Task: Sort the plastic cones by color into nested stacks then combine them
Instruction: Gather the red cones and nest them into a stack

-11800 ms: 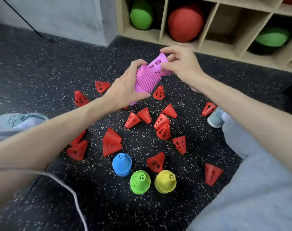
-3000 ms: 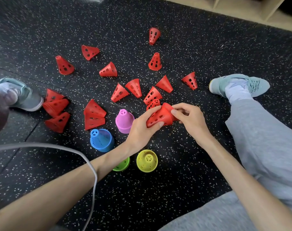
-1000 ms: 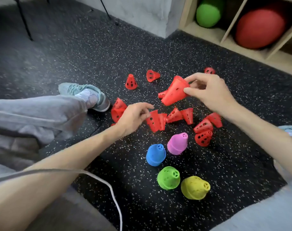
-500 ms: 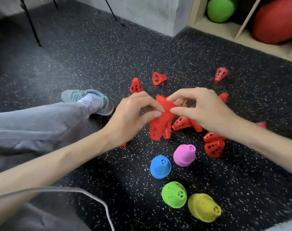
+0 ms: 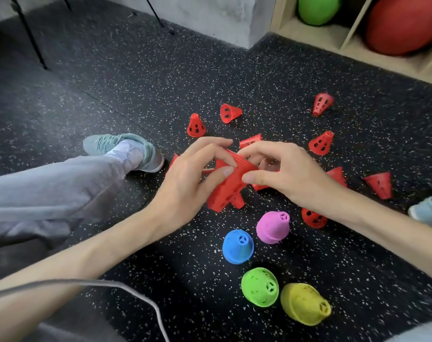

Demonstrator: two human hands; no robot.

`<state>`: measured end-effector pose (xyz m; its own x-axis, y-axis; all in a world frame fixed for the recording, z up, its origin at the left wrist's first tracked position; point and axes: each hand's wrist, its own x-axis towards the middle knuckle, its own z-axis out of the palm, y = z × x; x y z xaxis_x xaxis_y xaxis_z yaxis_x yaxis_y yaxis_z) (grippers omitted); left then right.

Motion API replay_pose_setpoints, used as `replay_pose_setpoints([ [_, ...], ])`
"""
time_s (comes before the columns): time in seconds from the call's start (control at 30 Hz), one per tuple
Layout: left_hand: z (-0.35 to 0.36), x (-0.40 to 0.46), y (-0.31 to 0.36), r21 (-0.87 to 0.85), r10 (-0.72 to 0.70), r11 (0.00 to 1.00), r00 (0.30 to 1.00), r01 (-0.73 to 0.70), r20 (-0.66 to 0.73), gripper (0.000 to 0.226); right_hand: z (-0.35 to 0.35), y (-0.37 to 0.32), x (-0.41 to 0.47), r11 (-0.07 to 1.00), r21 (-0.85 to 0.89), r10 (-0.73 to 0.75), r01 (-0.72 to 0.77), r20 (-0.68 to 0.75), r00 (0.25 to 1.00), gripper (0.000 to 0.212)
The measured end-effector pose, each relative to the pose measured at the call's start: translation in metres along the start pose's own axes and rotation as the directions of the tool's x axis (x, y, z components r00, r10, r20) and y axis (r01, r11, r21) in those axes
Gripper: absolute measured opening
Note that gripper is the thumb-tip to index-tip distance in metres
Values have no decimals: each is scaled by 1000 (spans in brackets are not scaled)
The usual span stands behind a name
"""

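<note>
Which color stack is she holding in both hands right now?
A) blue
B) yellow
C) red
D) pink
C: the left hand and right hand both grip the red stack, while the pink stack, blue stack and yellow stack stand on the floor.

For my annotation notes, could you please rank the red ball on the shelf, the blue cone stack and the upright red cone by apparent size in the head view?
1. Red ball on the shelf, cropped by the frame.
2. Blue plastic cone stack.
3. Upright red perforated cone, farther away, so its true size is unsure.
</note>
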<state>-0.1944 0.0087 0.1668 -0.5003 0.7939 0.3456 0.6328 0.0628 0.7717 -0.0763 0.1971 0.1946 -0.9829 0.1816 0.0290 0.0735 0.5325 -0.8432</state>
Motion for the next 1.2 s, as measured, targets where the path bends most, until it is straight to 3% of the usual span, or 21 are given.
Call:
replay_pose_setpoints([
  [0.13, 2, 0, 5, -62, -17, 998, 1000, 16, -11, 10, 2, -1, -7, 999, -55, -5, 2, -69, 998, 32],
  [0.27, 4, 5, -2, -82, -40, 996, 999, 40, -7, 32, -3, 0, -16, 990, -136, 27, -42, -108, 994, 28],
  [0.47, 5, -8, -80, 200, -140, 973, 983, 114, 118, 26, -6, -4, -25, 979, -192, 53, -73, -106, 993, 26],
  [0.6, 7, -32, -135, 414, -352, 878, 911, 240, 217, 52, -3, -6, -29, 975, -210, 60, -78, -91, 994, 30],
  [0.73, 8, -49, -168, 542, -531, 760, 823, 358, 201, 66, 3, -5, -29, 974, -215, 61, -77, -81, 995, 33],
  [0.87, 9, -59, -185, 540, -610, 723, 764, 430, 209, 56, 4, -5, -29, 974, -211, 66, -80, -70, 995, 29],
  [1.0, 15, -64, -189, 518, -636, 713, 747, 472, 194, 38, 6, -2, -26, 968, -232, 86, -99, -63, 994, 25],
  [1.2, 33, -66, -177, 502, -639, 724, 734, 474, 230, 30, 8, 0, -26, 967, -229, 100, -111, -60, 993, 22],
])
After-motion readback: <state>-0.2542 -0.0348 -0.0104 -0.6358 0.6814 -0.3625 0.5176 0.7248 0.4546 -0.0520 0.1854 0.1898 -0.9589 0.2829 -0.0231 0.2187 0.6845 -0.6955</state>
